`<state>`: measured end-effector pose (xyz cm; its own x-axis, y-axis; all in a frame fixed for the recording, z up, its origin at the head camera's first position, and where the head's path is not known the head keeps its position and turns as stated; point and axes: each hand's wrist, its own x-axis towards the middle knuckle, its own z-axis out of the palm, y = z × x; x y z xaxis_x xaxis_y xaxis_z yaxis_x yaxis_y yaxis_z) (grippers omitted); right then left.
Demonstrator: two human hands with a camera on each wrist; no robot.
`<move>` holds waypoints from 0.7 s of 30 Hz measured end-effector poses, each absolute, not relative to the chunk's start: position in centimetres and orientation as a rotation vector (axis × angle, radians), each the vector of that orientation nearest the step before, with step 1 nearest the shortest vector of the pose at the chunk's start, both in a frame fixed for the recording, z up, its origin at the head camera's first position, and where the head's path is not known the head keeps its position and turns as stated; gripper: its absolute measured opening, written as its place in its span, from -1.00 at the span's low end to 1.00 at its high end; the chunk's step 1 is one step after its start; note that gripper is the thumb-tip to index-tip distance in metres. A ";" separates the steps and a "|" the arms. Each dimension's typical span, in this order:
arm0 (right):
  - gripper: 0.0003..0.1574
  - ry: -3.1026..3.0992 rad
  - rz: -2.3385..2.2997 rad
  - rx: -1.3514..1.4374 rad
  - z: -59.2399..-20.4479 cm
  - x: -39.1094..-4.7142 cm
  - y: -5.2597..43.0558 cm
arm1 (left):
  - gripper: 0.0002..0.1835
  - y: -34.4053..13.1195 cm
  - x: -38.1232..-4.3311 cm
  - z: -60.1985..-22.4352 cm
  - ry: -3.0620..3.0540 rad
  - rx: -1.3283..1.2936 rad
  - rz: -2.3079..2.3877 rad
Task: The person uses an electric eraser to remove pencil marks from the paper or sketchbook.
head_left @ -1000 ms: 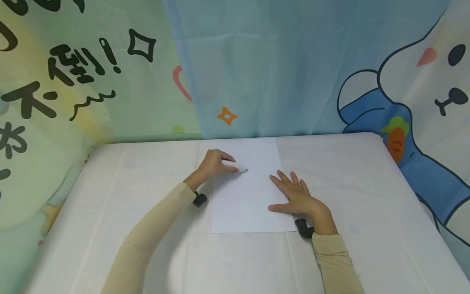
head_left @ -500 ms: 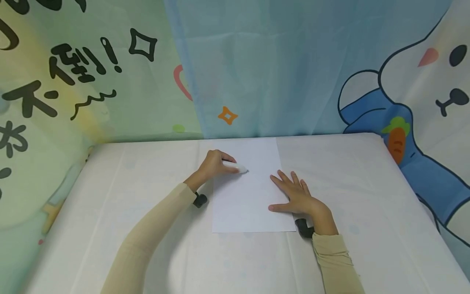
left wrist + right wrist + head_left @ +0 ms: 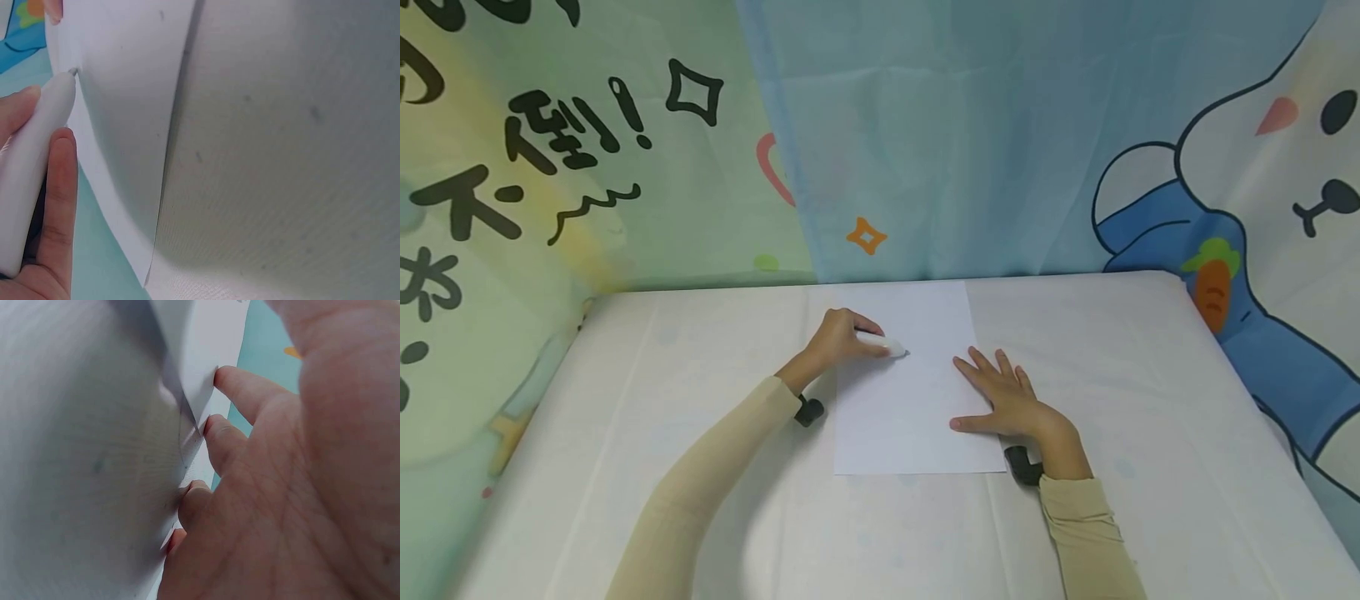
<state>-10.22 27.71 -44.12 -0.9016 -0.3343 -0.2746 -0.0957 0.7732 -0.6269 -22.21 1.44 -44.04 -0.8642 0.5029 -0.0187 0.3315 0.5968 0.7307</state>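
My left hand point(image 3: 838, 337) pinches a thick white pen-like tool point(image 3: 880, 343) between thumb and fingers. Its small grey tip points right, down at a white sheet of paper point(image 3: 910, 425). In the left wrist view, the tapered white body point(image 3: 28, 169) lies along the fingers and its tip meets the paper point(image 3: 125, 94). No mark shows on the sheet. Across the sheet's right edge, my right hand point(image 3: 1007, 400) rests with fingers spread, thumb and fingertips on the paper. The right wrist view shows the palm point(image 3: 281, 506) close up, some fingertips at the paper's edge.
A white cloth point(image 3: 730, 533) covers the table under the sheet. Behind it hangs a printed curtain point(image 3: 970, 150) in blue and green. Black cameras point(image 3: 808, 410) sit at both wrists.
My left hand and the white tool have shifted slightly toward the near side of the sheet. The right hand stays in place on the paper. The whole head view drifts a little.
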 end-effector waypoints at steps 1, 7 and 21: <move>0.27 2.595 -0.891 -0.330 -44.1 -10.2 27.7 | -0.71 1.4 -22.2 -44.1 2.600 0.691 1.122; 0.27 2.598 -0.895 -0.328 -44.1 -10.2 27.7 | -0.71 1.5 -22.0 -44.0 2.597 0.673 1.122; 0.25 2.595 -0.891 -0.313 -44.2 -10.1 27.8 | -0.72 1.8 -22.4 -43.9 2.616 0.664 1.126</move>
